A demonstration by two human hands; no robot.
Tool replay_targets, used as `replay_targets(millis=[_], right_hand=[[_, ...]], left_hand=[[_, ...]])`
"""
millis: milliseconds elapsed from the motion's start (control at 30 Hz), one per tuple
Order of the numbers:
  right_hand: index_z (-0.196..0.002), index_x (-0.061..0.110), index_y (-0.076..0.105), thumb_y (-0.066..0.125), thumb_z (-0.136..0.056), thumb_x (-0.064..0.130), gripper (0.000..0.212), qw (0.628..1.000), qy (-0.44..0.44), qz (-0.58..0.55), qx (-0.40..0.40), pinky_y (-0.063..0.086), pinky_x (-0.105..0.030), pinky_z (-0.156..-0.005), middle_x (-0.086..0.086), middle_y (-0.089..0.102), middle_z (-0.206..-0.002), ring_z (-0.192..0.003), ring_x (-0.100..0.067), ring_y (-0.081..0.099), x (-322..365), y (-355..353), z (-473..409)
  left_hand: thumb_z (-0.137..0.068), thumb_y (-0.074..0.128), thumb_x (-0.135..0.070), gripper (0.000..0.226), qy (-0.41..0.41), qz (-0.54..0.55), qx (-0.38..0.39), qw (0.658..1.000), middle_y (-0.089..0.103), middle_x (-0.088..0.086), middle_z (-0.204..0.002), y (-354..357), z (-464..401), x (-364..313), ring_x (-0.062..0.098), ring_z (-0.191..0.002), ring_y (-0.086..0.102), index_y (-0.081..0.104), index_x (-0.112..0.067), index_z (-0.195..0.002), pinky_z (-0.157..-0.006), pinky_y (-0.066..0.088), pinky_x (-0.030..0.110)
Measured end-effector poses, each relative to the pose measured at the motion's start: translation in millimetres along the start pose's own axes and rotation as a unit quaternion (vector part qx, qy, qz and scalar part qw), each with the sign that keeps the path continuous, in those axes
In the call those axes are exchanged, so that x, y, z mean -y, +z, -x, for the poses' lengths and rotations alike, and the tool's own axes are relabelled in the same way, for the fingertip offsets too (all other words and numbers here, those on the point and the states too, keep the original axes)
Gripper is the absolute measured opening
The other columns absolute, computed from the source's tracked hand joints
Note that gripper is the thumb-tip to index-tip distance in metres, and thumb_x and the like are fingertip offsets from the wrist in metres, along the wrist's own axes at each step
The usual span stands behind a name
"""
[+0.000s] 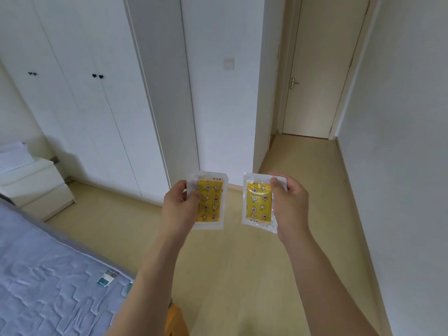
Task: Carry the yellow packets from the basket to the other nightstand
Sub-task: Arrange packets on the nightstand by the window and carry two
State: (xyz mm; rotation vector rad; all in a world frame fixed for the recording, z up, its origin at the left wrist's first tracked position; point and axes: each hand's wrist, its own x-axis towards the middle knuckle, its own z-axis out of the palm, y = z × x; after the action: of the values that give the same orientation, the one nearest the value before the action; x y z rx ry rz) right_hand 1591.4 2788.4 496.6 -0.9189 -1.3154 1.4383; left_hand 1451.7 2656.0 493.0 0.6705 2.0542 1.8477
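Observation:
Two yellow packets with a star and flower print in clear wrappers are held out in front of me above the floor. My left hand [180, 207] grips the left packet [211, 198] along its left side, thumb across the front. My right hand [289, 204] pinches the right packet [258, 202] by its right edge, thumb on its top corner. Both packets stand upright and apart from each other. A white nightstand [36, 187] with drawers stands at the far left against the wall. No basket is in view.
A bed with a grey-blue quilted cover [48, 275] fills the lower left, small cards lying on it. White wardrobe doors [97, 105] line the left wall. A hallway with pale wood floor [298, 170] leads to a closed door [317, 76].

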Motion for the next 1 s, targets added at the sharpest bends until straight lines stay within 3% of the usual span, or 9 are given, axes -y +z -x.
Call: replay_targets(millis=[200,333,467,600,800,1000], right_hand=[[-0.093,0.026,0.07,0.051,-0.095,0.017,0.021,0.997,-0.014,0.018,0.079,0.047,-0.021,-0.047,-0.001,0.07,-0.09,-0.069,-0.014,0.066,-13,119,-129],[-0.095,0.027,0.07,0.051,-0.094,0.018,0.021,0.994,-0.025,0.022,0.106,0.045,-0.019,-0.046,0.004,0.069,-0.091,-0.07,-0.011,0.065,-15,197,-200],[-0.097,0.023,0.069,0.05,-0.094,0.014,0.021,0.991,-0.012,0.019,0.135,0.045,-0.013,-0.046,0.007,0.068,-0.088,-0.071,-0.008,0.064,-34,278,-256],[-0.099,0.024,0.069,0.049,-0.094,0.014,0.022,0.984,0.003,0.017,0.18,0.045,-0.014,-0.047,0.006,0.067,-0.089,-0.072,-0.008,0.065,-63,378,-310],[-0.097,0.025,0.069,0.049,-0.094,0.017,0.022,0.967,0.01,-0.016,0.253,0.057,-0.03,-0.059,0.001,0.068,-0.094,-0.08,-0.017,0.069,-91,546,-393],[-0.097,0.025,0.068,0.049,-0.094,0.016,0.022,0.946,0.032,-0.032,0.322,0.051,-0.022,-0.049,0.0,0.067,-0.089,-0.073,-0.015,0.067,-94,721,-434]], left_hand=[[-0.092,0.049,-0.01,0.014,0.008,0.009,-0.035,0.999,0.072,0.014,-0.09,2,-160,6,0.036,-0.086,0.069,0.062,-0.01,-0.094,-0.075,0.059,0.053],[-0.093,0.049,-0.011,0.015,0.022,0.027,-0.087,0.996,0.073,0.007,-0.091,-9,-258,3,0.026,-0.084,0.072,0.064,-0.014,-0.094,-0.075,0.061,0.046],[-0.095,0.05,-0.012,0.016,0.008,0.031,-0.122,0.992,0.074,0.002,-0.086,-31,-339,17,0.019,-0.078,0.072,0.064,-0.017,-0.095,-0.065,0.06,0.035],[-0.094,0.051,-0.013,0.016,-0.004,0.027,-0.179,0.984,0.074,0.002,-0.083,-68,-433,41,0.023,-0.08,0.072,0.065,-0.019,-0.093,-0.07,0.061,0.04],[-0.097,0.051,-0.016,0.016,0.011,0.011,-0.241,0.971,0.074,-0.002,-0.089,-130,-588,59,0.018,-0.081,0.072,0.064,-0.025,-0.095,-0.069,0.059,0.037],[-0.097,0.051,-0.018,0.016,0.017,-0.028,-0.317,0.948,0.075,-0.004,-0.084,-223,-699,54,0.018,-0.079,0.073,0.064,-0.025,-0.091,-0.074,0.061,0.044]])
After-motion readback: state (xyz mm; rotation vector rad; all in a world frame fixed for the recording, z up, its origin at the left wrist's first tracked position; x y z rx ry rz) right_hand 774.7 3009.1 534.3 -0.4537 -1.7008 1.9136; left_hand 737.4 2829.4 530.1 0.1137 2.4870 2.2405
